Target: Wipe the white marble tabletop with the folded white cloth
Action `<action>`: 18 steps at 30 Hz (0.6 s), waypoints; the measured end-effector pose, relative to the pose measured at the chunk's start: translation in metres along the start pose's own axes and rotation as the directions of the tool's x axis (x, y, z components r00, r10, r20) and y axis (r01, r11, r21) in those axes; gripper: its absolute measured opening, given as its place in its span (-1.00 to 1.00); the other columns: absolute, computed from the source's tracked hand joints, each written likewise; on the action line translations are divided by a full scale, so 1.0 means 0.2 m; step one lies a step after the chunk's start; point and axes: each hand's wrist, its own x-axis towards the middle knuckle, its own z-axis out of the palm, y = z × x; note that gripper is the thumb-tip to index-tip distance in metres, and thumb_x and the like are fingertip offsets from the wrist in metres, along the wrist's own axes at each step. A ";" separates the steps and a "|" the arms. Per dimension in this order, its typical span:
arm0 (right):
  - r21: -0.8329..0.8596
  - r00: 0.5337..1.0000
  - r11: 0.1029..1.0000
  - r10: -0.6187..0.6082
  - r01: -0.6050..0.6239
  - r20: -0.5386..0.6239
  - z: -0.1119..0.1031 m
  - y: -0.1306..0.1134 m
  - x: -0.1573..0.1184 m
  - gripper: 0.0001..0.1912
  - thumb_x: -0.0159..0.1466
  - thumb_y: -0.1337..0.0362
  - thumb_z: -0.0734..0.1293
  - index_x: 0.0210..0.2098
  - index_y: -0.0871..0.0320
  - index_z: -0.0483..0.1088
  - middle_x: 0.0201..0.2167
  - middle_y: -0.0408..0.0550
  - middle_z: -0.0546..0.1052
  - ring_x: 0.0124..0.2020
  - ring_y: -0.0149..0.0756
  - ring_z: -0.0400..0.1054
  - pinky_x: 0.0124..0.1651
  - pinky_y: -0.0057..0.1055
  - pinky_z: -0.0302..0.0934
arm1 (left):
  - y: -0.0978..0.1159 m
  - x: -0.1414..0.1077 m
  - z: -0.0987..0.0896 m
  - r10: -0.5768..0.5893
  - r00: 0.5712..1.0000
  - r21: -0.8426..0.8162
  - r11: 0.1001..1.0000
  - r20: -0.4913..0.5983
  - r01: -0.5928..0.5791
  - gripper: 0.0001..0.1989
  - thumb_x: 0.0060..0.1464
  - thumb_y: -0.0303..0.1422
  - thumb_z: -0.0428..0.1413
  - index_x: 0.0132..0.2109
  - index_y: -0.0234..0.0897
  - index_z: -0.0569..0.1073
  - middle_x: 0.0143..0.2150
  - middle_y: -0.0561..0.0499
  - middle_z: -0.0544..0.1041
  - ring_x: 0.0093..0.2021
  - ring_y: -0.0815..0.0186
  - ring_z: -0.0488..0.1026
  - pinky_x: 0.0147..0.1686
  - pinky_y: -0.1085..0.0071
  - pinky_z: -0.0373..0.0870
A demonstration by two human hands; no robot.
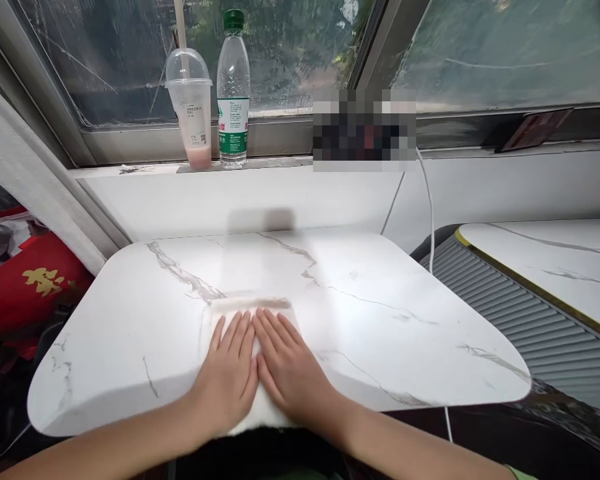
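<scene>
A white cloth (253, 305) lies flat on the white marble-patterned table (380, 293), close to its front edge, and part of it hangs over that edge. My left hand (230, 373) rests palm down on the cloth with the fingers stretched forward. Beside it, my right hand (287, 367) also presses flat on the cloth, its fingers extended. The two hands touch or nearly touch at the thumbs and index fingers. Most of the cloth's middle is hidden under them.
On the windowsill stand a plastic drink cup (193, 120) with a straw and a green-capped water bottle (233, 100). A blurred dark object (364, 133) sits farther right. A white cable (430, 220) hangs at right, near another table (555, 260). A red bag (30, 287) is at left.
</scene>
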 end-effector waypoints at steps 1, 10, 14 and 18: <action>0.009 1.000 1.000 -0.024 0.024 0.006 -0.01 -0.04 -0.02 -0.44 0.31 0.29 0.06 0.23 0.46 0.15 0.25 0.21 0.21 0.32 -0.05 -0.03 0.30 -0.08 -0.03 | 0.02 -0.05 -0.02 0.008 1.000 0.011 1.000 0.006 -0.008 -0.48 0.30 -0.38 -0.21 0.34 -0.46 -0.03 0.37 -0.21 0.01 0.38 0.11 -0.11 0.32 0.05 -0.11; 0.055 0.997 0.998 -0.042 0.039 0.062 0.17 -0.02 0.33 -0.44 0.29 0.32 0.05 0.20 0.54 0.18 0.21 0.31 0.25 0.27 0.02 0.07 0.29 -0.04 -0.08 | -0.28 0.06 -0.02 -0.114 0.992 -0.001 0.993 0.050 0.115 -0.49 0.15 -0.46 -0.17 0.24 -0.54 0.15 0.28 -0.28 0.20 0.32 0.08 0.06 0.29 0.03 -0.04; 0.073 0.995 0.996 -0.048 0.041 0.086 0.32 0.12 0.70 -0.46 0.28 0.35 0.05 0.19 0.51 0.20 0.20 0.29 0.28 0.24 -0.04 0.11 0.28 -0.11 -0.08 | -0.60 0.29 0.03 -0.257 0.966 -0.012 0.966 -0.029 0.257 -0.55 0.15 -0.46 -0.16 0.18 -0.47 0.23 0.23 -0.25 0.29 0.28 0.13 0.14 0.28 0.09 -0.03; 0.085 0.997 0.996 0.008 -0.015 0.073 0.44 0.24 1.00 -0.49 0.28 0.38 0.04 0.17 0.48 0.21 0.19 0.25 0.31 0.23 -0.08 0.12 0.28 -0.17 -0.10 | -0.87 0.51 0.05 -0.261 0.964 -0.085 0.963 -0.049 0.257 -0.60 0.09 -0.48 -0.11 0.09 -0.40 0.30 0.19 -0.19 0.34 0.23 0.16 0.20 0.28 0.16 -0.03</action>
